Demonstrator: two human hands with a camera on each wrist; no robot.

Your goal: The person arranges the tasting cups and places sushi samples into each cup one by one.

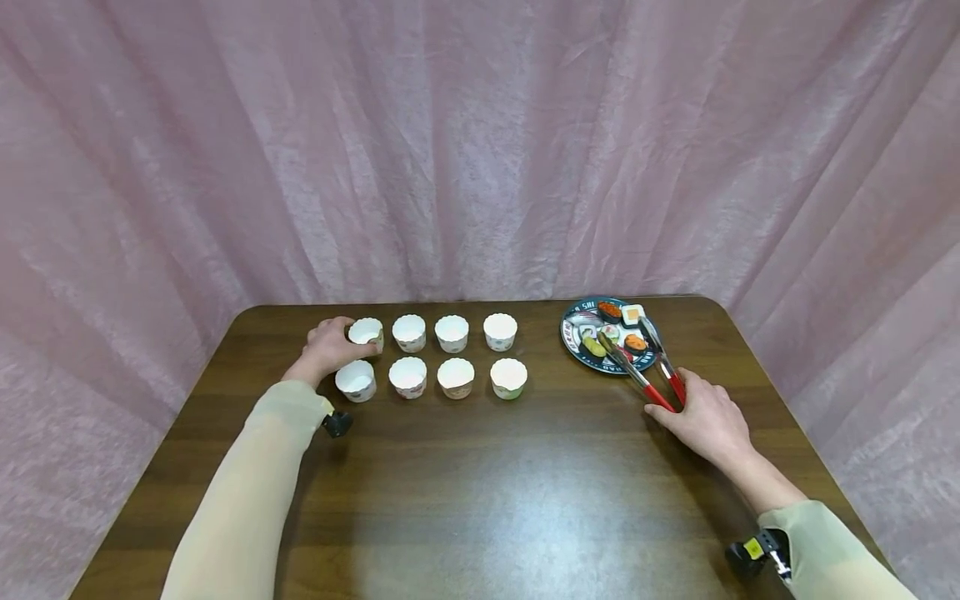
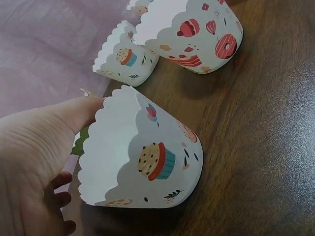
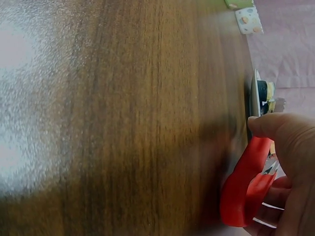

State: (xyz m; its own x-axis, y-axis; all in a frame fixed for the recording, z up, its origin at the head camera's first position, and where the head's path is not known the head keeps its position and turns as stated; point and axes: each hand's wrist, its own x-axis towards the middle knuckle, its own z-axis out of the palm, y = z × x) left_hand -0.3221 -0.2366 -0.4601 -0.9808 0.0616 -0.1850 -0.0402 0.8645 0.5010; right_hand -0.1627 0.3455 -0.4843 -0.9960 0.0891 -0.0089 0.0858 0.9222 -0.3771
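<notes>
My left hand holds the back-left white paper baking cup, thumb along its front and fingers at its far side. Just before it stands the front-left cup; in the left wrist view this printed cup hides most of the held one. My right hand grips a pair of tongs by their red handles. The metal arms of the tongs are spread, and their tips reach over a round patterned plate bearing several sushi pieces, among them one with orange topping.
More paper cups stand in two rows along the back left of the brown wooden table, such as this cup and this one at the right end. A pink curtain hangs behind the table's back edge.
</notes>
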